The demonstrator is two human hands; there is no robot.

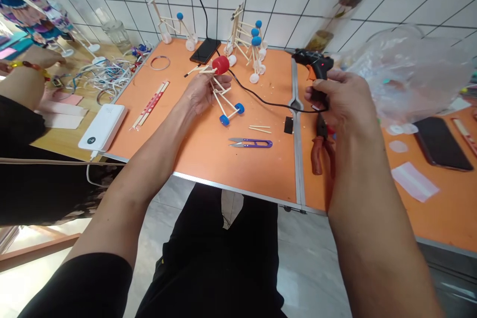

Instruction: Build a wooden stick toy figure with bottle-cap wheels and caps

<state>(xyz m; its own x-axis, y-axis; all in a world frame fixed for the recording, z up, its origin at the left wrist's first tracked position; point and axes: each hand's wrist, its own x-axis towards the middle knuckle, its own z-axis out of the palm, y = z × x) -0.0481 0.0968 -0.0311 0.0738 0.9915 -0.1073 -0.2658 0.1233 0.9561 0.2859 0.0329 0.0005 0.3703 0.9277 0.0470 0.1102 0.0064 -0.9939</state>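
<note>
Left fingers (225, 79) grasp stick model (223, 92) over orange surface (204, 156) | right fingers (309, 93) wrap glue gun (317, 65) | done, apparently: frame joined, red cylinder (220, 65) and blue wheels (224, 120) on | remaining: unclear; loose sticks (260, 126) lie unattached, similar models (255, 40) stand behind

The orange folding bench (212, 164) carries purple thread snips (244, 143), red-handled pliers (316, 156), wooden sticks (260, 126), stick models (255, 40) and two smartphones (443, 143).

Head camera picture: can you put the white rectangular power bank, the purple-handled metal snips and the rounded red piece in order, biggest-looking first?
1. White power bank
2. Purple-handled snips, long but slim
3. Red piece
</note>
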